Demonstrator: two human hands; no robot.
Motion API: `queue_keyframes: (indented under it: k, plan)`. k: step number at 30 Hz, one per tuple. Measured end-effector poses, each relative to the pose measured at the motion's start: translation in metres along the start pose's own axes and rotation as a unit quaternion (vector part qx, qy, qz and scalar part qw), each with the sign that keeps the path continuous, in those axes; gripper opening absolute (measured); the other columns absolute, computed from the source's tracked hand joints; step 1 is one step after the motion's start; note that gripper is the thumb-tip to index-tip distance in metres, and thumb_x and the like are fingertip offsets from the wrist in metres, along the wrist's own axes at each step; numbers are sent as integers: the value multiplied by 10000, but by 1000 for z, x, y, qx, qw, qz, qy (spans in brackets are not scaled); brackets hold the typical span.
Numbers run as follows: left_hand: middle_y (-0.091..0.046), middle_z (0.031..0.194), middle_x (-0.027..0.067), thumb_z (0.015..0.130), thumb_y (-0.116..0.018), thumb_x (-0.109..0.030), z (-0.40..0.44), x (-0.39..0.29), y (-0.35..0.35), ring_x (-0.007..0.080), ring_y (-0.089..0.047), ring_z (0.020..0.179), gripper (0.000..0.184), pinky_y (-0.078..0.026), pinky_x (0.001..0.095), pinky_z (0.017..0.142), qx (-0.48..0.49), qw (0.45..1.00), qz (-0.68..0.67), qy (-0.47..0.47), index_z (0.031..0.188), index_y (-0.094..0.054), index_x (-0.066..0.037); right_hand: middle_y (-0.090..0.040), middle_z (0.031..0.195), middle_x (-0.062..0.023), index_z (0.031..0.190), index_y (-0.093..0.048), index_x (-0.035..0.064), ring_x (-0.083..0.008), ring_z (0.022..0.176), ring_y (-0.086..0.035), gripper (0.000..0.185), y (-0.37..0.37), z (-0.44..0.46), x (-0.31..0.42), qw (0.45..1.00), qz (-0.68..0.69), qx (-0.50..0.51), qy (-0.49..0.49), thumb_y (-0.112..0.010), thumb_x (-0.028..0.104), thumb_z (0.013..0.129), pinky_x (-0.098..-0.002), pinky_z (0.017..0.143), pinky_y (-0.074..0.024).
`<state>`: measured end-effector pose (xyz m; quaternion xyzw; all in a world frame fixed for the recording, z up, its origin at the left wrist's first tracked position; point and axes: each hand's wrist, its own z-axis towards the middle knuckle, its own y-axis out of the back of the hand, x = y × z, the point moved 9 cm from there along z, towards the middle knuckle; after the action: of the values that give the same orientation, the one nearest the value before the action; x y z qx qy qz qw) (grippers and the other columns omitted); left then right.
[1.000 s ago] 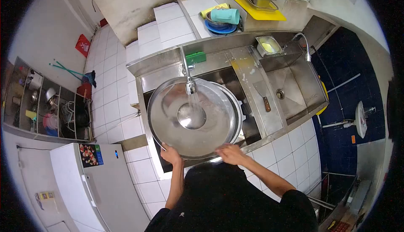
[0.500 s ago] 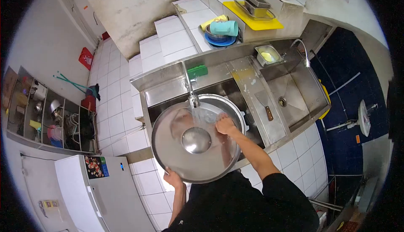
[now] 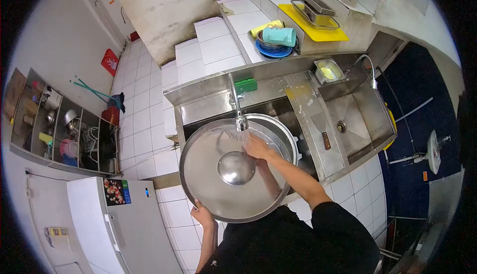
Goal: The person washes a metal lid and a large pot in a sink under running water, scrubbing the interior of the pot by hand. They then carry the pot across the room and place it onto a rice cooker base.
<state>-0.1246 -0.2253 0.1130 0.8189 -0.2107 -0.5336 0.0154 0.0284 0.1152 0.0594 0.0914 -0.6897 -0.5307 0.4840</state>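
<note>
A large round metal lid [image 3: 208,179], with a shiny dome at its centre, lies tilted over the sink. My left hand [image 3: 202,214] grips its rim at the near left, thumb on top. Under the stream from the tap [image 3: 240,120], my right hand [image 3: 257,147] is on or just over the lid's upper surface, fingers stretched out towards the water. Behind the lid, a large metal pot [image 3: 278,127] sits in the left basin, partly covered by it.
A spatula [image 3: 324,135] lies on the steel drainboard, left of a second basin [image 3: 350,122]. Near the tap is a green sponge [image 3: 246,85]. Stacked bowls with a teal cup [image 3: 279,36] stand behind, beside a yellow board [image 3: 328,34]. At left is a white refrigerator [image 3: 134,224].
My right hand has moved left across the lid into the water stream, its fingers now straighter. The left hand keeps its hold on the rim. The camera view has shifted slightly.
</note>
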Motion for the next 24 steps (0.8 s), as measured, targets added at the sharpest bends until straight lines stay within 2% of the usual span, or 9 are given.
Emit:
queue_keyframes:
  k: [4,6,11,15,17,19,21,23,24]
  plan:
    - [-629,831,126,963,-457,-220,3,3,-14,196,-565,708,340,-450,334,654,18,1000,2,-15,933,-579,96,-488,1248,-291,1141,-546,-94,-405,1216,-428,440,21,-83,-32,984,-108,34,-140,-411,225,870,-436,1074,-285]
    - [-631,835,135,965,-448,-212,1,5,-24,203,-570,714,340,-452,341,665,11,999,-32,-5,938,-579,101,-524,1193,-299,1090,-566,-93,-415,1148,-487,420,25,-122,-37,982,-142,-25,-119,-407,229,872,-462,1018,-354]
    - [-642,862,171,966,-429,-185,8,16,-36,239,-587,738,335,-458,364,700,-10,999,-14,-39,993,-572,117,-639,912,-240,897,-631,-26,-393,848,-617,314,32,-192,14,968,1,79,-238,-451,230,870,-461,793,-484]
    - [-641,949,200,961,-423,-163,15,27,-45,259,-589,809,329,-452,377,747,15,997,-16,-75,1065,-566,114,-640,732,-190,848,-639,11,-385,697,-615,305,42,-202,38,967,150,27,-205,-500,281,872,-468,675,-479]
    - [-637,966,199,960,-421,-159,16,33,-43,260,-586,826,324,-449,377,758,-1,997,-19,-79,1056,-569,113,-641,752,-179,803,-639,11,-360,716,-617,248,73,-214,9,908,169,-218,-315,-560,243,846,-436,677,-473]
    - [-641,955,192,962,-422,-163,7,21,-39,259,-587,811,326,-451,376,753,-6,995,-63,-79,1054,-573,111,-649,872,-180,947,-631,16,-341,824,-619,267,71,-213,-20,912,39,-277,-299,-613,254,826,-400,751,-472]
    - [-641,946,197,957,-445,-175,4,9,-40,252,-587,798,331,-450,378,743,19,996,-52,-73,1030,-575,121,-625,1008,-155,1131,-551,20,-327,952,-595,445,75,-230,-47,827,-28,-427,-365,-632,343,837,-392,825,-455]
    - [-640,932,209,954,-459,-188,15,4,-34,253,-587,793,340,-449,382,741,16,997,-29,-73,1010,-575,127,-581,987,-79,1199,-492,49,-257,957,-579,502,5,-216,-89,697,514,-261,-426,-619,397,861,-385,824,-476]
    - [-639,918,221,950,-474,-201,21,3,-34,253,-588,788,350,-449,387,739,27,997,0,-67,990,-575,132,-583,988,-76,1206,-487,56,-239,960,-579,483,-6,-214,-85,655,593,-211,-418,-611,381,870,-361,807,-484]
